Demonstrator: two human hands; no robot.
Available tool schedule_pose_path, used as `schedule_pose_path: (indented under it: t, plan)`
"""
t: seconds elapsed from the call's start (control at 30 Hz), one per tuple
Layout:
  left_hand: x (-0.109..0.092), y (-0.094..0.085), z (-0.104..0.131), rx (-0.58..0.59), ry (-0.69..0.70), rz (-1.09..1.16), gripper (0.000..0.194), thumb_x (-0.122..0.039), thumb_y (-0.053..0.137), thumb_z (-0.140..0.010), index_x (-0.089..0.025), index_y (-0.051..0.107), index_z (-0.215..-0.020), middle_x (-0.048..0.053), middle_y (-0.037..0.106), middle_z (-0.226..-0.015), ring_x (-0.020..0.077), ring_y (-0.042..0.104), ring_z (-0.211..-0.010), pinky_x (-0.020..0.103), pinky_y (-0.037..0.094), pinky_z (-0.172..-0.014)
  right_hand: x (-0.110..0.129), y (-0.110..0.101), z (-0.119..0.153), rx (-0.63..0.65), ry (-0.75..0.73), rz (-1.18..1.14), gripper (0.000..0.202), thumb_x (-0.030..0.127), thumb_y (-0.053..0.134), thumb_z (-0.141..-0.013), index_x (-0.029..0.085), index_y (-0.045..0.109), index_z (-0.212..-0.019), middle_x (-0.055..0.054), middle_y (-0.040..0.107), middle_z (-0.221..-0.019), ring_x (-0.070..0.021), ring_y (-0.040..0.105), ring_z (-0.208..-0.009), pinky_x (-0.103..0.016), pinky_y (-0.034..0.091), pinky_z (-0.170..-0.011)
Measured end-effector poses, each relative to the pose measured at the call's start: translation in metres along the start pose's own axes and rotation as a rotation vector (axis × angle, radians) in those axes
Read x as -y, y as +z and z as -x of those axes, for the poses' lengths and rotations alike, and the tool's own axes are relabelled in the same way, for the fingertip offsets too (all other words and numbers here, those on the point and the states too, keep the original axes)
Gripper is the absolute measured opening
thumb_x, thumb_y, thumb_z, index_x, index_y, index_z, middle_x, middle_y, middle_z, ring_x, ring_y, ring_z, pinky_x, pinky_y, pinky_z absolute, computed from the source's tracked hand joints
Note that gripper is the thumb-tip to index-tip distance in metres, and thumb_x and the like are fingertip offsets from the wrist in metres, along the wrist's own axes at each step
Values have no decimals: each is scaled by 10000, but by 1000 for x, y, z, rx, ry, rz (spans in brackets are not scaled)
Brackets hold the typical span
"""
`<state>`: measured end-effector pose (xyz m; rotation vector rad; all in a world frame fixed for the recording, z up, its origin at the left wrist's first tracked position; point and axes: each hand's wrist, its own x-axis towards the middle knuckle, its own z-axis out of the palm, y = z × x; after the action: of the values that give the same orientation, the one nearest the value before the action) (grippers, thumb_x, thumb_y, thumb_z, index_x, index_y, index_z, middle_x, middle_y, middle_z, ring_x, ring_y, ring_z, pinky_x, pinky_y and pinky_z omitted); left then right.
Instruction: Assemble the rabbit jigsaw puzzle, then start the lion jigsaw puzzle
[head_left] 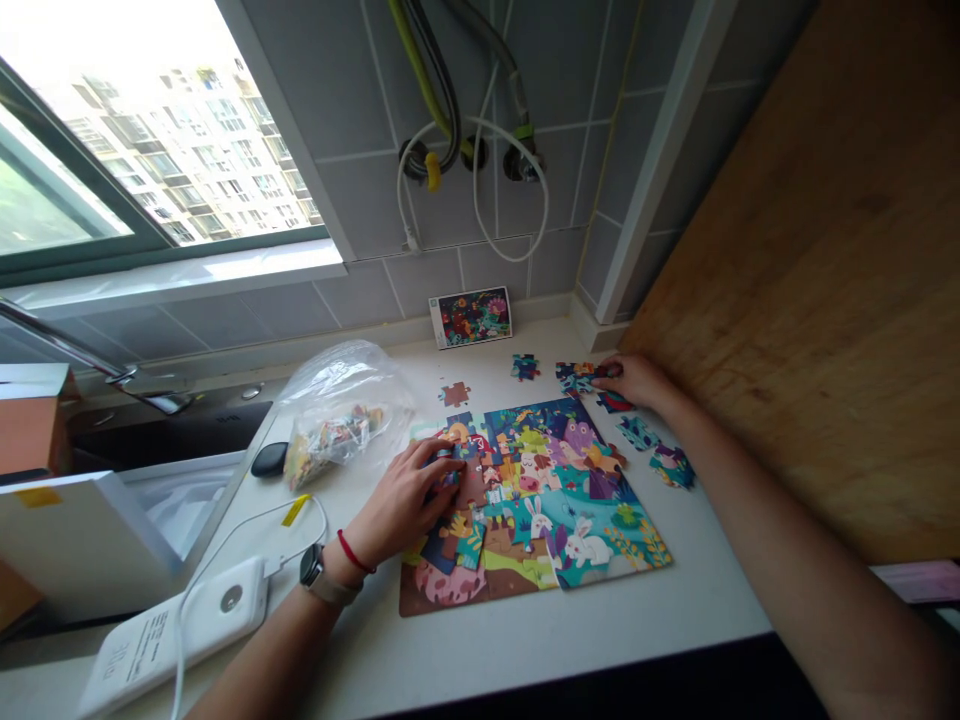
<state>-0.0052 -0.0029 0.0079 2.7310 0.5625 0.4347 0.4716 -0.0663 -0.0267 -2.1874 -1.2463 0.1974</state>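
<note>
A partly joined jigsaw puzzle (517,540) with animals, rabbits among them, lies on the white counter. My left hand (420,490) rests over its left side, fingers curled around a dark puzzle piece (450,480) that they partly hide. Beneath that hand, a few joined pieces (457,540) lie loose on top of the picture. At the back right, my right hand (637,380) pinches a dark puzzle piece (609,371) above other loose pieces (577,380). More loose pieces (671,465) lie to the right of the puzzle, and a brown piece (454,394) lies behind it.
A picture card (472,317) leans on the tiled wall. Left of the puzzle are a clear plastic bag (337,420) of pieces, a black mouse-like object (270,460), and a white power bank (180,630) with a cable. A wooden panel (825,300) bounds the right side.
</note>
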Motion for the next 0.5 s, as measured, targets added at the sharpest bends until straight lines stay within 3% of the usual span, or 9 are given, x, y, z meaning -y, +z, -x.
schedule_pose_path:
  t: [0.1, 0.3, 0.4, 0.5]
  plan:
    - [0, 0, 0, 7, -4, 6, 291, -246, 565, -1009, -259, 675, -1277, 126, 592, -1413, 323, 572, -1313, 549, 533, -1084, 1, 0, 4, -74, 3, -52, 348, 298, 928, -590, 195, 725, -853, -57, 755, -805, -243, 686, -729, -375, 547, -720]
    - [-2, -1, -1, -2, 1, 7, 290, -229, 548, -1006, -258, 674, -1266, 126, 595, -1406, 317, 579, -1301, 543, 527, -1091, 13, -6, 6, -217, -3, -371, 283, 379, 833, -717, 204, 651, -844, -51, 718, -776, -214, 676, -708, -362, 576, -695]
    - [-3, -2, -1, -9, 8, 6, 281, -240, 554, -1002, -258, 682, -1251, 124, 606, -1390, 311, 599, -1277, 528, 545, -1073, 30, -9, 13, -200, 65, -670, 435, 401, 818, -722, 214, 647, -1075, -13, 692, -787, -202, 679, -649, -359, 599, -628]
    - [-4, -4, -2, -20, 10, 5, 269, -252, 563, -997, -261, 690, -1234, 127, 622, -1362, 305, 621, -1242, 510, 565, -1045, 54, -10, 26, -78, 97, -894, 660, 368, 831, -684, 278, 592, -1293, 25, 673, -820, -216, 724, -686, -387, 636, -653]
